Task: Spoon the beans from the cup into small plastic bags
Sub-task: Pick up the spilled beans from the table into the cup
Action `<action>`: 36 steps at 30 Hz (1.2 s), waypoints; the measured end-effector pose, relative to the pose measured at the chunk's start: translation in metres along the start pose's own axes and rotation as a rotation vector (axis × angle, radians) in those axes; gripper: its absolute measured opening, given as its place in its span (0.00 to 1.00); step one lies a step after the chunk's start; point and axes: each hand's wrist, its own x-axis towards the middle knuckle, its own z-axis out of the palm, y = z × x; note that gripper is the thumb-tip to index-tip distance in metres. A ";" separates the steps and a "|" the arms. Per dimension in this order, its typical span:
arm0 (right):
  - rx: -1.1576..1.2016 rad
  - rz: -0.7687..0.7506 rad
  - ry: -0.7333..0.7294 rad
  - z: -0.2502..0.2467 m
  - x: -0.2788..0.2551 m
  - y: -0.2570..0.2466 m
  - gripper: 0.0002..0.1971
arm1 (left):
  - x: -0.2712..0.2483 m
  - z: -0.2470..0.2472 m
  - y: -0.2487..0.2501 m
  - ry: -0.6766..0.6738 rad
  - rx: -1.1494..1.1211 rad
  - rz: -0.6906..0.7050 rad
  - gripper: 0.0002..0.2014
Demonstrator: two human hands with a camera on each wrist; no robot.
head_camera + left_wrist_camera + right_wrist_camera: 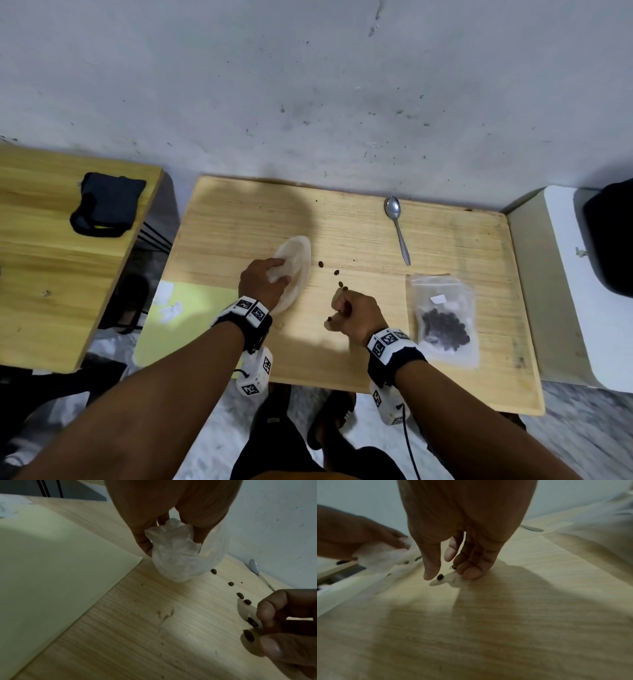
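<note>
A crumpled translucent plastic cup (pixel 297 263) (pixel 173 555) lies on its side on the wooden table (pixel 359 349). My left hand (pixel 262 282) grips its near end. Loose brown beans (pixel 336 272) (pixel 231 583) trail from the cup toward my right hand (pixel 352 315). That hand rests on the table with fingers curled round a bean (pixel 252 622). Another bean (pixel 440 576) lies at its thumb tip. To the right, a small clear plastic bag (pixel 442 318) holds a heap of beans. A metal spoon (pixel 398 228) lies at the back.
A pale yellow sheet (pixel 178 308) (pixel 51 561) covers the table's left edge. A second wooden table with a dark pouch (pixel 108 209) stands to the left. A white seat (pixel 582 291) is on the right, and a grey wall runs behind.
</note>
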 end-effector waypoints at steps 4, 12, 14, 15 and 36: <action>-0.107 0.015 -0.024 0.000 0.005 -0.008 0.16 | 0.003 0.000 -0.001 -0.003 0.009 0.000 0.17; 0.021 0.102 0.167 -0.017 0.011 -0.002 0.14 | 0.011 -0.003 -0.004 -0.018 0.033 0.026 0.17; -0.008 0.097 0.166 -0.019 0.011 0.002 0.18 | 0.012 -0.003 -0.004 -0.020 0.035 0.032 0.17; -0.037 0.096 0.160 -0.020 0.012 0.003 0.19 | 0.013 -0.003 -0.004 -0.024 0.035 0.027 0.17; -0.238 -0.095 0.117 -0.018 0.049 -0.017 0.12 | 0.039 -0.007 -0.003 -0.067 0.059 0.022 0.18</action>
